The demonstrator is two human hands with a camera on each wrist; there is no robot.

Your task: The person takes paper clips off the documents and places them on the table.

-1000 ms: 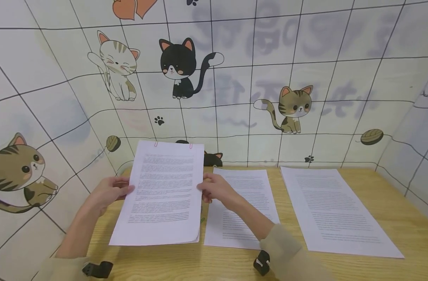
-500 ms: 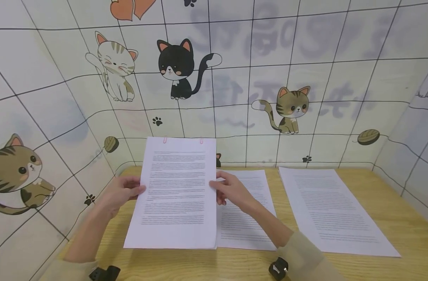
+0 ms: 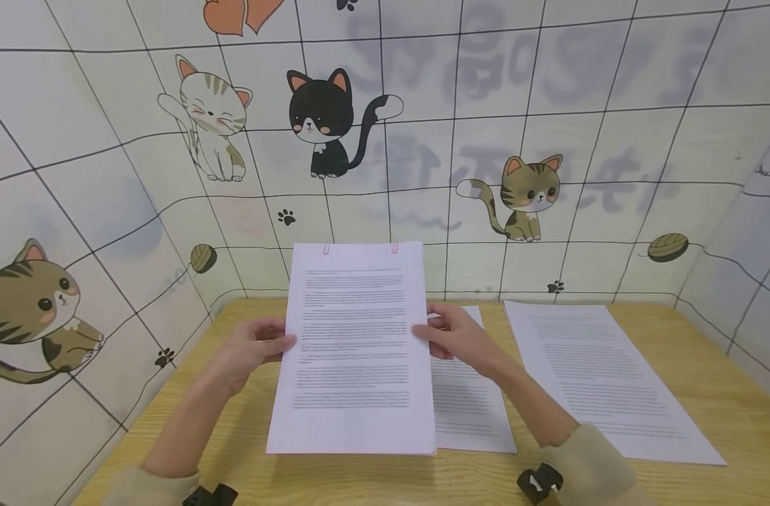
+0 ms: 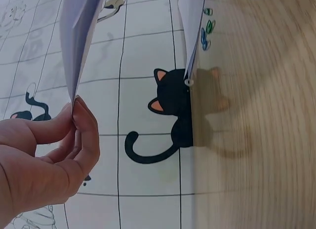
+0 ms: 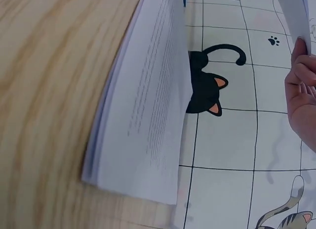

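Both hands hold up a printed paper stack [image 3: 353, 337] with two pink paper clips on its top edge. The left hand [image 3: 249, 351] pinches its left edge; in the left wrist view the thumb and fingers of that hand [image 4: 54, 160] close on the sheets [image 4: 81, 36]. My right hand [image 3: 461, 337] grips the opposite edge, and shows at the right border of the right wrist view [image 5: 302, 91]. Behind the held stack, partly covered, a second printed stack [image 3: 473, 400] lies on the table.
A third printed stack [image 3: 606, 379] lies on the right of the wooden table [image 3: 695, 358]. Several green and blue clips [image 4: 207, 34] sit on the wood in the left wrist view. A wall with cat drawings [image 3: 423, 140] rises behind.
Both hands have moved right with the held stack, which now stands more upright and covers more of the stack behind it. The grips look the same.
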